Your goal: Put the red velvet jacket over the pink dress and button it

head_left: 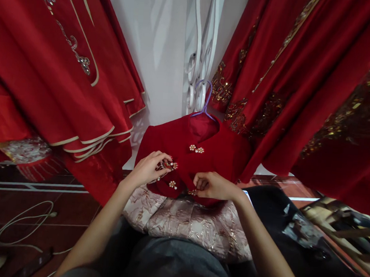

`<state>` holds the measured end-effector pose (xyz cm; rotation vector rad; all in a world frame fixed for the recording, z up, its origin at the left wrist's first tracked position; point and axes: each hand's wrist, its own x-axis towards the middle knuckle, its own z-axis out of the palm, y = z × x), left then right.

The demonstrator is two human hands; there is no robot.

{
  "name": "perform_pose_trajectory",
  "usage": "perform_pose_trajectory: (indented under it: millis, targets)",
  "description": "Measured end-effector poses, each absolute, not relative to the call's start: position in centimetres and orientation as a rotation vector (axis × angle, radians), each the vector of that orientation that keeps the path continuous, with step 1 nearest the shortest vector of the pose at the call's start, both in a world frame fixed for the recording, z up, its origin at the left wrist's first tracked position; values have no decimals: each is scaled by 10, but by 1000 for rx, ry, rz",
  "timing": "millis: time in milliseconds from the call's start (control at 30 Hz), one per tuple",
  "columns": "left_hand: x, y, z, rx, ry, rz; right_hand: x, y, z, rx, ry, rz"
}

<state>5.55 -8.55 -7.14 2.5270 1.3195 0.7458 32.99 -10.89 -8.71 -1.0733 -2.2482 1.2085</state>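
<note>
A dark red garment (168,141) on a purple hanger (205,101) is spread out in front of me. Pearl flower clasps (197,149) sit below its neckline. My left hand (149,168) is closed on a beaded ornament (169,166) with pearls, at the left of the front. Just under it another pearl flower (173,184) shows on the cloth. My right hand (215,185) has its fingers curled in a pinch at the lower front, beside a small gold-and-pearl piece (192,192). What lies between those fingertips is hidden.
Pink-and-gold brocade fabric (194,224) covers my lap. Red embroidered garments hang at left (89,92) and right (290,100). A white scrolled metal frame (196,50) stands behind. White cable (22,211) lies on the floor at left; a black surface (269,243) is at right.
</note>
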Motion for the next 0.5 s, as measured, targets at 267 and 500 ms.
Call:
perform_pose_trajectory:
  millis: [267, 500]
  targets:
    - [64, -85, -78, 2715, 1303, 746, 338, -112, -75, -1101, -2264, 1245]
    - [72, -86, -76, 2920, 1272, 916, 348, -112, -67, -1094, -2227, 1260]
